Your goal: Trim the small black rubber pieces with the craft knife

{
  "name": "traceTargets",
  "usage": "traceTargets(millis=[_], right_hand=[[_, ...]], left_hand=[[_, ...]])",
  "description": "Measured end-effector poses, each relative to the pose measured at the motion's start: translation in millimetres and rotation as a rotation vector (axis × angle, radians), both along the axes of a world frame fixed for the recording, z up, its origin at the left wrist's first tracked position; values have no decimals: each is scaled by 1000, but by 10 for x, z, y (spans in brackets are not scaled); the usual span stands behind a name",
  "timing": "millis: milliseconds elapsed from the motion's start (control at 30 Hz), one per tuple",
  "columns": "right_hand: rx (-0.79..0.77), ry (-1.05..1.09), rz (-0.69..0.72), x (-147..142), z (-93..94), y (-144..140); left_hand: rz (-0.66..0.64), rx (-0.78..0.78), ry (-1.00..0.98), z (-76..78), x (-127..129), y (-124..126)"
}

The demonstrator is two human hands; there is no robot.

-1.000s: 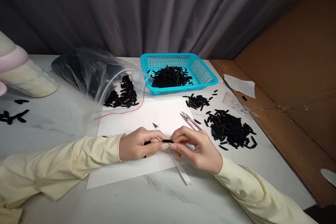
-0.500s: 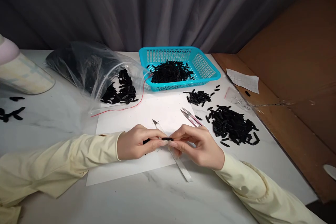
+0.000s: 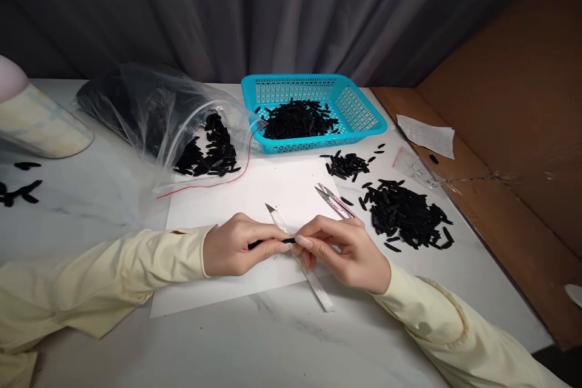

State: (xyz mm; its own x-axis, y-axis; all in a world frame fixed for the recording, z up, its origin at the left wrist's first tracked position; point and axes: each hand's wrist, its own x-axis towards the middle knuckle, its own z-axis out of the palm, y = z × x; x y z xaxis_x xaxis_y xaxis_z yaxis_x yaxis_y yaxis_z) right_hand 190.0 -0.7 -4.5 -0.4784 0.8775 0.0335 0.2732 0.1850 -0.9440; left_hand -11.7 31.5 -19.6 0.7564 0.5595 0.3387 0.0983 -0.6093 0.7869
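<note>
My left hand (image 3: 248,245) pinches a slim, black, elongated piece (image 3: 289,240) between thumb and forefinger. My right hand (image 3: 339,248) has its fingertips closed on the other end of that piece, so the two hands almost meet. What the piece is made of I cannot tell. More black shows inside the curl of my left hand. Beneath the hands, a pointed craft knife (image 3: 324,294) with a whitish handle lies aslant on a white sheet of paper (image 3: 182,291). Thread snips (image 3: 336,201) with pink handles rest just beyond my right hand.
A blue basket (image 3: 379,124) holds many such black pieces. Left of it lies an open clear zip bag (image 3: 150,115) spilling more. Loose heaps (image 3: 404,212) lie on the right. A pale cylindrical container (image 3: 40,118) stands far left; cardboard (image 3: 509,133) borders the right side.
The right fingertips have shifted slightly along the black piece and cover more of its right end. The whole view has moved a little; the things on the table have stayed put.
</note>
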Motion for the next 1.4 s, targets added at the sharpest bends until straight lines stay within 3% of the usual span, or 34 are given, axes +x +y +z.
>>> traceTargets(millis=[400,633,700,900,1000,1167,1400], right_hand=[[-26,-1,26,3,-8,14],[169,-57,74,-11,-59,-12],[77,2,102,-7,-58,-7],[-481,347,171,-10,-72,35],[-636,464,178,-18,-95,50],[-740,550,177,-29,-102,55],[-697,520,135,-27,-56,46]], left_hand=[[23,33,-40,-11,1,-16],[20,210,-55,-85,-14,-73],[22,227,-70,-105,-16,-83],[30,252,-93,-98,-6,-80],[20,226,-102,-75,-2,-67],[25,180,-96,-56,-2,-53],[2,127,-99,-26,1,-35]])
